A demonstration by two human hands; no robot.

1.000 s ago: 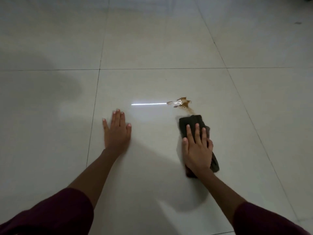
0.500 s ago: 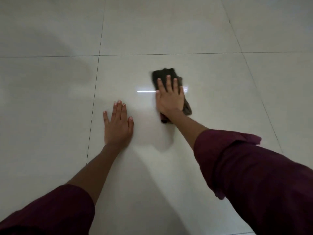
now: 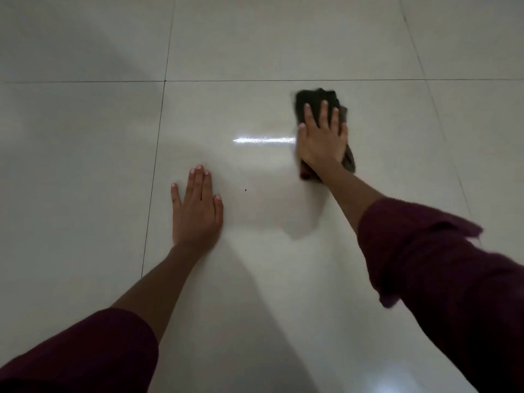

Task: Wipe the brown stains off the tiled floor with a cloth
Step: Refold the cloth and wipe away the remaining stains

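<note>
A dark folded cloth (image 3: 314, 99) lies flat on the pale glossy floor tile (image 3: 255, 251), far right of centre. My right hand (image 3: 321, 140) presses down on the cloth with fingers spread, palm covering most of it. My left hand (image 3: 195, 211) rests flat on the same tile, fingers together, holding nothing. No brown stain shows anywhere; whatever lies beneath the cloth is hidden.
A bright streak of reflected light (image 3: 263, 140) crosses the tile just left of my right hand. A tiny dark speck (image 3: 245, 190) sits between my hands. Grout lines (image 3: 158, 137) run left of my left hand and beyond the cloth.
My right hand slid the cloth forward over the brown stain, which is no longer visible, and now sits a little further right. My left hand stayed planted.
</note>
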